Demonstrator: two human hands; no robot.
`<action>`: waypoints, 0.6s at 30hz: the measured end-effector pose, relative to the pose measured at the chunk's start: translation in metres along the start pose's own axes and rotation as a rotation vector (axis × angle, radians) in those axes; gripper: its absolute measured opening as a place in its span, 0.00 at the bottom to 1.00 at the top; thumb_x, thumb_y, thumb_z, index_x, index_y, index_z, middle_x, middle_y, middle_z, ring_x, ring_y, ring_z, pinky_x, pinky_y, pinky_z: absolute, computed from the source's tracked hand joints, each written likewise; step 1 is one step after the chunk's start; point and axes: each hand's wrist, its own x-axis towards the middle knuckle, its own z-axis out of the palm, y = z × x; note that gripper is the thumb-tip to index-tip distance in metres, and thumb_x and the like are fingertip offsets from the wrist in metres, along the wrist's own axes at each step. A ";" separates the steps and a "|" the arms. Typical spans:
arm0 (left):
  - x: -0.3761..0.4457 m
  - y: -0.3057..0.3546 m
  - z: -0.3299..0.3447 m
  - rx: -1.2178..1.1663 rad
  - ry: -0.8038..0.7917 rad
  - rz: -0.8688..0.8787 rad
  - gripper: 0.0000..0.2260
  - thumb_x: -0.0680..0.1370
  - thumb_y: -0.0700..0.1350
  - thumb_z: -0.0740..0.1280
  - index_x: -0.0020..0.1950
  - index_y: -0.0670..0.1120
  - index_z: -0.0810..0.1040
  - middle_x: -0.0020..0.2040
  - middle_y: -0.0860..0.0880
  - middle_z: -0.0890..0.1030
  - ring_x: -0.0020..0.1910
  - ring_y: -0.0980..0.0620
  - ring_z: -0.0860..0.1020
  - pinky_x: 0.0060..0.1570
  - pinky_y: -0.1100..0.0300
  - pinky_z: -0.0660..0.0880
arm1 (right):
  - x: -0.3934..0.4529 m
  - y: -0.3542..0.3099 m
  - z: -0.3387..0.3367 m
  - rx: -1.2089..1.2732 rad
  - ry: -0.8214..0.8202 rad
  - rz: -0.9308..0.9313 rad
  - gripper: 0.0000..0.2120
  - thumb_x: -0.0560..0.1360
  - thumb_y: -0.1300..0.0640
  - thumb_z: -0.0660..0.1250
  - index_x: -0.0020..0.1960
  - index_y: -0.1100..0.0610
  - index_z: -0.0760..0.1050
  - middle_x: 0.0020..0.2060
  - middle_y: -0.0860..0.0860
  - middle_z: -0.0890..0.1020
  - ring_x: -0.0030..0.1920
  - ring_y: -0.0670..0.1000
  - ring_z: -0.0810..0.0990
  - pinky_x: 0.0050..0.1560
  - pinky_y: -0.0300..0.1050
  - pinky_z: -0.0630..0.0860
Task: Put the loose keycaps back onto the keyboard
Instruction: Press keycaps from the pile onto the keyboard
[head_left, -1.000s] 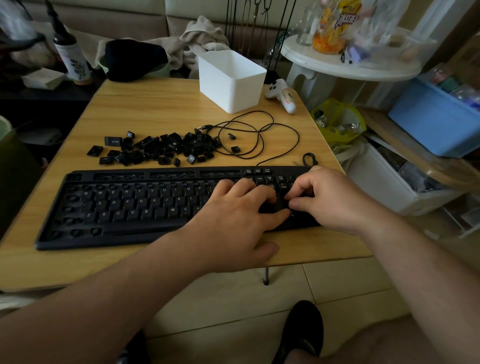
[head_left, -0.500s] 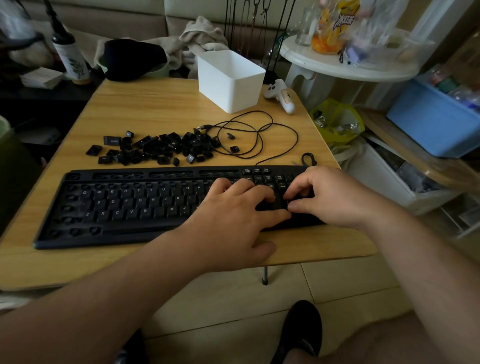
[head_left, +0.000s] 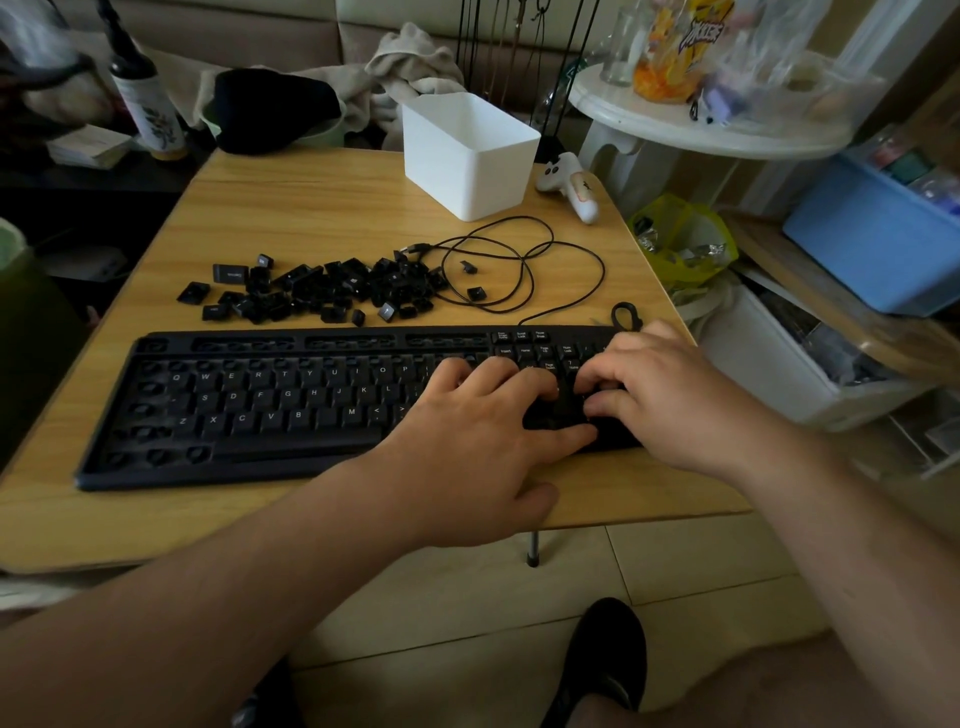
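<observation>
While loose keycaps (head_left: 322, 293) lie far-left, both hands press the keyboard's (head_left: 249, 400) right end: left hand (head_left: 467, 447) flat-fingered, right hand (head_left: 670, 395) curled, grip unclear.

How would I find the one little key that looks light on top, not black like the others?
Start at the wooden table and find the pile of loose keycaps just behind the black keyboard. Look at the pile's near edge, toward its right end. That keycap shows a pale grey face, while its neighbours look black.
</observation>
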 end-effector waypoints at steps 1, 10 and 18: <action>0.000 0.000 0.000 -0.004 -0.003 0.000 0.26 0.79 0.65 0.55 0.79 0.67 0.64 0.74 0.48 0.67 0.69 0.44 0.68 0.61 0.43 0.66 | 0.000 0.001 0.000 0.023 0.020 -0.003 0.07 0.80 0.48 0.69 0.58 0.42 0.80 0.48 0.40 0.75 0.58 0.48 0.66 0.62 0.55 0.69; -0.001 -0.003 0.003 -0.045 -0.036 0.000 0.28 0.80 0.71 0.49 0.81 0.69 0.53 0.79 0.47 0.58 0.74 0.44 0.59 0.69 0.41 0.60 | -0.004 0.008 0.006 0.217 0.084 0.031 0.08 0.78 0.52 0.72 0.53 0.40 0.81 0.48 0.42 0.75 0.58 0.48 0.67 0.59 0.46 0.66; -0.006 0.001 0.006 0.006 -0.053 -0.016 0.34 0.77 0.77 0.44 0.82 0.67 0.51 0.77 0.44 0.58 0.74 0.40 0.59 0.72 0.40 0.58 | -0.005 0.003 0.008 0.138 0.118 0.050 0.08 0.75 0.50 0.75 0.54 0.43 0.84 0.48 0.41 0.74 0.59 0.49 0.67 0.61 0.51 0.69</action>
